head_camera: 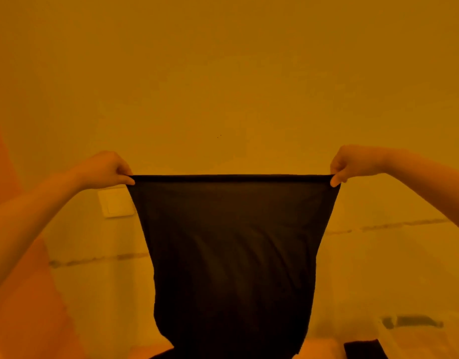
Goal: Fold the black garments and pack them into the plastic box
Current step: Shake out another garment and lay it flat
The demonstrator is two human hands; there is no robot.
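Note:
A black garment hangs stretched in the air in front of me, its top edge pulled taut and level. My left hand pinches the top left corner and my right hand pinches the top right corner. The cloth narrows downward and its lower end runs out of the frame's bottom edge. A second piece of black cloth shows at the bottom right. A translucent plastic box is faintly visible at the lower right, mostly blurred by the orange light.
A plain wall fills the upper view, with a wall switch plate behind the garment's left edge. A pale surface with a dark seam line lies below. An orange surface runs down the left side.

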